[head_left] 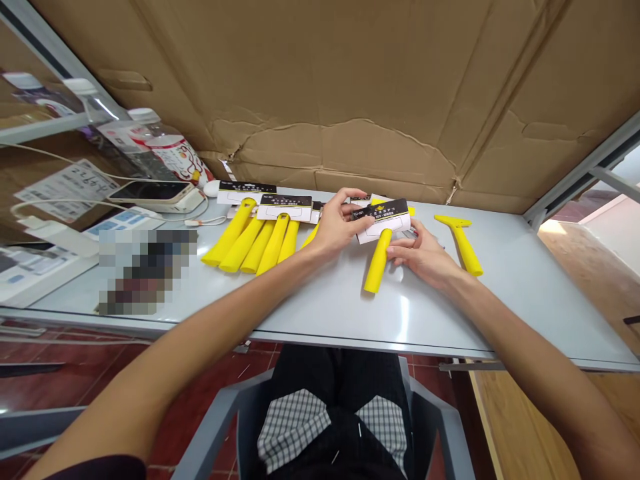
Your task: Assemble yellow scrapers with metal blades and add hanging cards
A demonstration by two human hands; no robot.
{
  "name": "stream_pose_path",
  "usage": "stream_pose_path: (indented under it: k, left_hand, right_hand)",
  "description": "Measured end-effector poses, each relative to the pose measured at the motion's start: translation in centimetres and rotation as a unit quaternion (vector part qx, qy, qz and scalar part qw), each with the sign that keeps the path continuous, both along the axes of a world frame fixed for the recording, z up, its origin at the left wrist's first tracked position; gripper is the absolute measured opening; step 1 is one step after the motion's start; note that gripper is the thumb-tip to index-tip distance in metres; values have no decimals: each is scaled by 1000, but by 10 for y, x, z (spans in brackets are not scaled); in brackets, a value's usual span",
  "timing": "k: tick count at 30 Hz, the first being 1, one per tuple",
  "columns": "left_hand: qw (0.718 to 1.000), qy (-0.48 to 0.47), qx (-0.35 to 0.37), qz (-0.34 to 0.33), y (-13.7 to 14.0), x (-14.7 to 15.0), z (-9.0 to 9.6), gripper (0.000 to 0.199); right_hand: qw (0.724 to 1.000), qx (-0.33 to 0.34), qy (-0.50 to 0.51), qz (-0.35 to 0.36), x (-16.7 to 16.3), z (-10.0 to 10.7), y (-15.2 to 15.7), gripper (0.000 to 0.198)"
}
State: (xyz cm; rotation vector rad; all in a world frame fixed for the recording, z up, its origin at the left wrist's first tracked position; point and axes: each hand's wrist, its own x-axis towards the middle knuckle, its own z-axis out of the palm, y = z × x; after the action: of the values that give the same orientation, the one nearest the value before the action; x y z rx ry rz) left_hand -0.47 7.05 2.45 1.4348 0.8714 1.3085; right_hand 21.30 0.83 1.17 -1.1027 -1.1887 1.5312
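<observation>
Over the middle right of the table, my left hand (pixel 339 223) pinches the left end of a black-and-white printed card (pixel 383 221). The card covers the head of a yellow scraper (pixel 379 263), whose handle slants down toward me. My right hand (pixel 423 253) is closed on the scraper at the top of its handle, by the card's lower right edge. Behind the card, more yellow pieces (pixel 379 201) show in part. To the right lies a bare yellow scraper (pixel 461 243) with its T-shaped head uncovered. Left of my hands, several carded yellow scrapers (pixel 253 243) lie side by side.
A phone (pixel 150 192) with a white cable rests at the left on a white block. Plastic bottles (pixel 167 143) stand behind it, beside a labelled box (pixel 65 193). A blurred-out patch (pixel 155 267) lies nearer. Cardboard (pixel 340 87) walls the table's back edge.
</observation>
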Motion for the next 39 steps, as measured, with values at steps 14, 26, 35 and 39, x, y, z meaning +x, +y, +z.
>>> stream_pose_path:
  k: [14, 26, 35, 39]
  left_hand:
    - [998, -5, 35, 53, 0, 6, -9, 43]
    - [999, 25, 26, 27, 22, -12, -6, 30]
    - [951, 263, 154, -52, 40, -27, -10, 21]
    - [907, 340, 228, -95, 34, -28, -9, 22]
  right_hand:
    - [1000, -11, 25, -9, -11, 10, -7, 90]
    - [998, 1, -60, 33, -4, 6, -9, 131]
    - [965, 95, -224, 101, -1, 7, -11, 67]
    - [963, 108, -214, 122, -4, 1, -9, 51]
